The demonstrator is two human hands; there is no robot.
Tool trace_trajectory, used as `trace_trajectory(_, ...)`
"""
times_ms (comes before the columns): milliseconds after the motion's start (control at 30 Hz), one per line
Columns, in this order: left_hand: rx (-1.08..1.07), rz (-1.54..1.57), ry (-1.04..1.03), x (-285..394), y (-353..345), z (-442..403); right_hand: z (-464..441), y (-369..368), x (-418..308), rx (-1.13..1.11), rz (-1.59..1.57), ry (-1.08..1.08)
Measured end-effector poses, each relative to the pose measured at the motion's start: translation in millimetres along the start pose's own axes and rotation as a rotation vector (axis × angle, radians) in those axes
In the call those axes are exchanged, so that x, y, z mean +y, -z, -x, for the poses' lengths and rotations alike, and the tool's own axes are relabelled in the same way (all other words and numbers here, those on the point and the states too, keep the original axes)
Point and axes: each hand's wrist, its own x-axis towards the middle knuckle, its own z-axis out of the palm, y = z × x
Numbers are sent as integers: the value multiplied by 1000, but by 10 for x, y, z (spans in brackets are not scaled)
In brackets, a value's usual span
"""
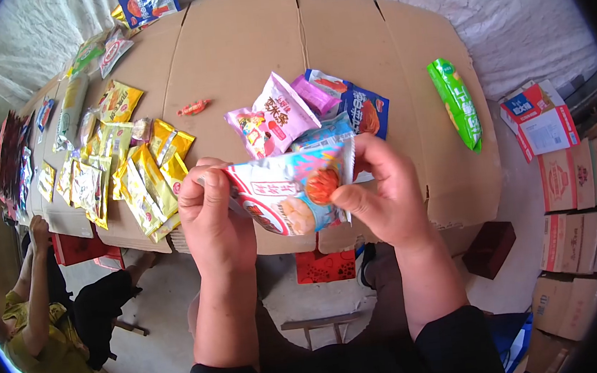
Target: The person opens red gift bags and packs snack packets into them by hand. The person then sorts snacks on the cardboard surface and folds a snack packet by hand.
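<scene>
Between my two hands hangs a blue and white snack bag (pixel 288 194) with pictures of food on it, held above the near edge of the cardboard-covered table. My left hand (pixel 215 212) pinches its left end, thumb on the front. At the right end, my right hand (pixel 386 196) grips the sealed edge between thumb and fingers. Just behind it lie a pink snack bag (pixel 279 116), a purple packet (pixel 316 95), a dark blue snack bag (pixel 359 105) and another light blue packet (pixel 322 132), partly covered by the bag I hold.
Several yellow snack packets (pixel 144 187) are heaped at the left. A small red packet (pixel 193 108) lies near the middle, a long green packet (pixel 457 105) at the right. Another person (pixel 38 319) sits at the left. Cardboard boxes (pixel 566 243) are stacked at the right.
</scene>
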Motion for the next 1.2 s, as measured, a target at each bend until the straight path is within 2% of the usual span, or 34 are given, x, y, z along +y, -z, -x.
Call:
trace_trajectory(33,106,39,21,3,-11,-6,-1,7,25,-45,82,8)
trace_trajectory(100,125,58,63,17,41,-49,-52,0,-11,-107,210,67)
trace_trajectory(200,177,91,80,2,28,-116,-77,-30,-6,-64,260,64)
trace_trajectory(267,187,-230,-55,-1,-68,-138,-110,-45,14,-16,300,95)
trace_trajectory(300,143,-545,-222,10,-83,-124,-129,-50,28,32,340,126)
trace_trajectory(367,9,-872,-580,25,-33,-174,-185,-21,38,-15,427,176)
trace_trajectory(400,-79,-967,-684,80,-61,-201,-208,-11,36,-63,515,227)
trace_trajectory(433,-79,-969,-680,151,-104,-215,-228,-19,28,-63,513,223)
trace_trajectory(500,-380,-1309,-696,278,-186,-244,-272,-47,9,-149,573,259)
trace_trajectory(567,-387,-1218,-665,223,-229,-281,-309,-50,16,-160,602,255)
trace_trajectory(633,-273,-900,-285,171,-152,-235,-354,-33,2,-156,528,298)
trace_trajectory(700,-173,-723,-210,171,-71,-251,-385,-60,-31,-101,497,291)
trace_trajectory(767,-67,-439,-31,220,-96,-247,-398,-63,-26,-45,467,286)
trace_trajectory(900,-130,-353,-93,163,2,-290,-336,-15,56,-52,393,291)
trace_trajectory(967,-96,-300,-23,185,-33,-254,-294,-32,31,-67,348,264)
trace_trajectory(1033,-111,-310,-45,170,2,-240,-261,-64,-23,-26,262,197)
trace_trajectory(1200,-91,-325,-35,208,-49,-116,-166,-42,-69,15,284,238)
